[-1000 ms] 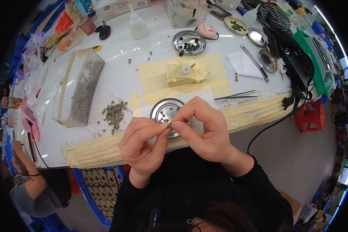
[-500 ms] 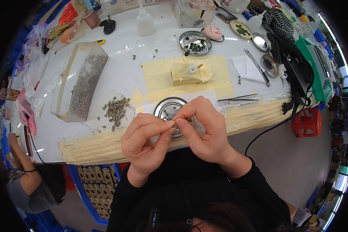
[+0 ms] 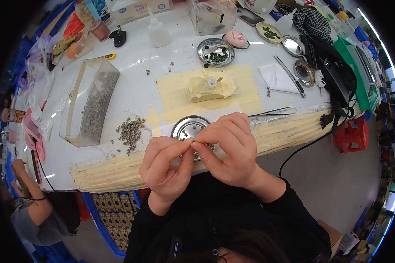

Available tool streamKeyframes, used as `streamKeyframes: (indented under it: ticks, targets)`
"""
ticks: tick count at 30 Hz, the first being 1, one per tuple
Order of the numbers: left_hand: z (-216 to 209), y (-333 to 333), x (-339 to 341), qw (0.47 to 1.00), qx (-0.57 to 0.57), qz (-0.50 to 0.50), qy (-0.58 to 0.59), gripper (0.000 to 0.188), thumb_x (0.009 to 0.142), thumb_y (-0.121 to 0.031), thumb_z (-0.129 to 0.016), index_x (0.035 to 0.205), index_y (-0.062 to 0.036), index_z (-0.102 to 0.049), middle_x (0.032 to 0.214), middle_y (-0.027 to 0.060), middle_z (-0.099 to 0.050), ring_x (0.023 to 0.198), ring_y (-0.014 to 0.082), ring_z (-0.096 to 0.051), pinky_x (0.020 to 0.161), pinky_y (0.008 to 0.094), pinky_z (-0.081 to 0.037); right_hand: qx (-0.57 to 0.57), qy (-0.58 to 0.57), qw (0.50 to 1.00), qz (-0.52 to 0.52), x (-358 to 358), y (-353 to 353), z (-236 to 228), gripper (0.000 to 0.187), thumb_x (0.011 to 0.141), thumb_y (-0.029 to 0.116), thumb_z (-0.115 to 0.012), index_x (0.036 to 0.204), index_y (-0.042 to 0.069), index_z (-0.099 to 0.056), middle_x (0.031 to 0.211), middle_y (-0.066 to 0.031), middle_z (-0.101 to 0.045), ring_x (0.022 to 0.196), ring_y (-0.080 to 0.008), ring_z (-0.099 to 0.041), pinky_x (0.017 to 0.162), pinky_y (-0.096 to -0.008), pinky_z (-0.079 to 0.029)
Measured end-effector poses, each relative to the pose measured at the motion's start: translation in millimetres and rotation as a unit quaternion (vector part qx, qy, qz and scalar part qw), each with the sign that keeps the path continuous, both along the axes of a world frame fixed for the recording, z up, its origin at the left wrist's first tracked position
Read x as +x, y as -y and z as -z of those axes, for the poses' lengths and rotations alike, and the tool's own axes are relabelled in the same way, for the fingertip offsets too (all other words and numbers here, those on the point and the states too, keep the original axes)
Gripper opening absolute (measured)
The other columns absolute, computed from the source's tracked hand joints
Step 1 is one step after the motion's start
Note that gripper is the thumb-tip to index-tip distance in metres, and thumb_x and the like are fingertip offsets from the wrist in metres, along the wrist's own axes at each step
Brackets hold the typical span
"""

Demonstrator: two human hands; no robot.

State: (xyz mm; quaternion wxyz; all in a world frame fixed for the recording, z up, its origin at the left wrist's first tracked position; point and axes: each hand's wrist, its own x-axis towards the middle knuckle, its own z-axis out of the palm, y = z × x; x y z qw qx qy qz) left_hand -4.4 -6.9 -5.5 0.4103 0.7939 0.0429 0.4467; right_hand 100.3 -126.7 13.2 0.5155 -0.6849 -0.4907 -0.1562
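Observation:
Both hands meet over a small round metal dish (image 3: 177, 126) at the table's near edge. The thumb and fingertips of my left hand (image 3: 166, 164) are pinched together, touching the pinched fingertips of my right hand (image 3: 231, 148). Whatever tiny piece sits between them is too small to name. A few small bits lie in the dish, partly hidden by my fingers. To the left is a loose pile of small metal-coloured pieces (image 3: 131, 133). Beyond the dish stands a block wrapped in yellowish tape (image 3: 202, 97), with a small white cup (image 3: 212, 83) and a thin stick on top.
A clear plastic box (image 3: 67, 135) with many small grey pieces lies left. Tweezers (image 3: 274, 113) rest to the right of the dish. Farther back are a metal plate with dark green pieces (image 3: 216, 57) and a squeeze bottle (image 3: 158, 33). Another person's arm (image 3: 33, 193) shows at left.
The view has tilted slightly, so the table's things sit a little differently in the picture. My hands stay pinched together over the dish, with only small finger movement.

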Motion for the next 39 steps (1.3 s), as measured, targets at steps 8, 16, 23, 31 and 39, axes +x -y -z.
streamKeyframes:
  ticks: [8, 16, 23, 31, 39]
  targets:
    - [2.3, -8.1, -3.1, 0.991, -0.09, 0.094, 0.016, 0.024, 0.073, 0.012, -0.077, 0.095, 0.0018, -0.073, 0.085, 0.008, -0.066, 0.077, 0.0183, -0.061, 0.067, 0.0277, -0.047, 0.007, -0.147, 0.986, -0.079, -0.1, 3.5, 2.3, 0.007, 0.086, 0.007, -0.072, 0.086, 0.007, -0.065, 0.078, -0.0032, -0.063, 0.074, -0.0235, -0.057, 0.075, -0.0352, -0.039]
    - [2.5, -8.0, -3.0, 0.995, -0.063, 0.076, 0.021, 0.024, 0.073, 0.012, -0.078, 0.094, 0.0021, -0.073, 0.084, 0.0086, -0.066, 0.076, 0.0187, -0.061, 0.066, 0.028, -0.047, 0.008, -0.188, 0.978, -0.093, -3.0, 4.4, 3.0, 0.006, 0.088, 0.009, -0.07, 0.087, 0.006, -0.065, 0.078, -0.0034, -0.063, 0.074, -0.0235, -0.057, 0.075, -0.0356, -0.039]
    - [2.1, 1.0, 0.2, 1.0, -0.016, -0.013, 0.013, 0.026, 0.071, 0.012, -0.079, 0.094, 0.0016, -0.073, 0.082, 0.0086, -0.066, 0.072, 0.0196, -0.062, 0.064, 0.0281, -0.048, -0.007, 0.037, 0.999, 0.01, -0.9, 0.9, -5.0, 0.009, 0.081, 0.004, -0.074, 0.084, 0.006, -0.066, 0.078, -0.0025, -0.067, 0.072, -0.0219, -0.058, 0.074, -0.0324, -0.04]
    - [1.9, -3.2, -1.9, 0.999, -0.033, 0.026, 0.026, 0.025, 0.071, 0.012, -0.079, 0.093, 0.0016, -0.073, 0.082, 0.0087, -0.067, 0.072, 0.0197, -0.062, 0.064, 0.0284, -0.048, -0.019, -0.151, 0.987, -0.06, -2.9, 1.6, 1.6, 0.008, 0.083, 0.006, -0.073, 0.086, 0.008, -0.066, 0.077, -0.0017, -0.063, 0.072, -0.0224, -0.056, 0.073, -0.0348, -0.039]
    - [1.2, -3.2, -2.1, 0.999, -0.041, 0.027, 0.013, 0.021, 0.076, 0.013, -0.075, 0.095, 0.0035, -0.071, 0.085, 0.0095, -0.065, 0.076, 0.0185, -0.06, 0.068, 0.0272, -0.046, -0.011, 0.007, 1.0, -0.001, -2.5, -2.1, -3.5, 0.01, 0.081, 0.005, -0.074, 0.085, 0.008, -0.066, 0.077, -0.0019, -0.064, 0.074, -0.0222, -0.057, 0.074, -0.0354, -0.039]
